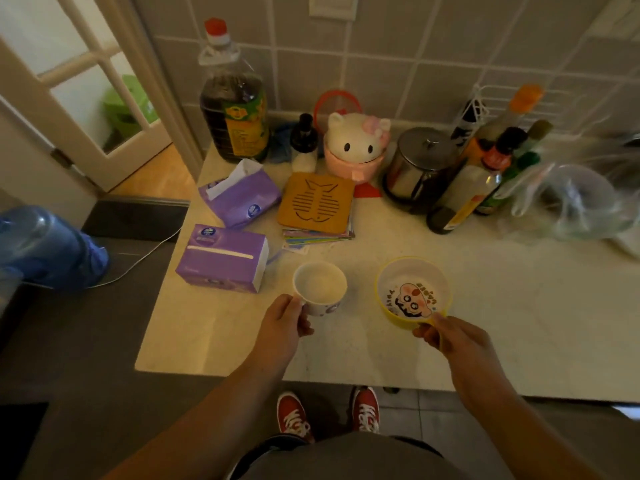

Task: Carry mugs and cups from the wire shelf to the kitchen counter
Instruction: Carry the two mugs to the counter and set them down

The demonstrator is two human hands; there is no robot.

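We find the person standing at the table (pixel 485 306), one vessel in each hand. The left hand (pixel 282 323) is closed on the handle side of a white mug (pixel 320 287), which is upright and empty as far as we can see. The right hand (pixel 446 336) pinches the near rim or handle of a yellow cup (pixel 412 289) with a cartoon print on its inner base, also upright. Both sit low over the bare front part of the table — we cannot tell whether their bases already touch the surface or hang just above it.

We judge the step in hand to be the set-down at the end of a carry. The wire shelf these came from is not identifiable in this view.

The next move calls for lowering both vessels flat, then opening the fingers and drawing the hands back without dragging the handles. Clearance is adequate: the purple tissue box (pixel 223 259) lies just beside the mug on its left, and the stack of trivets (pixel 317 202) is farther back. The two vessels are near each other but apart — a straight-down placement should avoid a knock.
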